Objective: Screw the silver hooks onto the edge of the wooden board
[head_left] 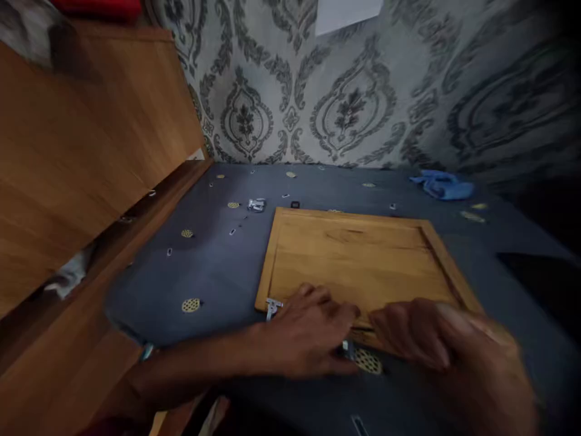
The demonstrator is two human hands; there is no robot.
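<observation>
A wooden cabinet door [354, 248] with a raised frame lies flat on the dark cloth. My left hand [308, 336] rests over its near edge, fingers bent on the wood. Between its thumb and forefinger shows a metal hinge [347, 349], mostly hidden by the hand. Another metal hinge [273, 307] sits at the door's near left corner, just beyond my left hand. To the right, my right hand [445, 339] is closed in a fist at the near edge; whatever it grips is hidden and blurred.
A loose metal hinge [256, 204] lies on the patterned dark cloth [213, 266], left of the door. Farther back on the right is a crumpled blue cloth or glove [442, 184]. A large wooden panel [91, 139] rises at left, and a papered wall [290, 91] stands behind.
</observation>
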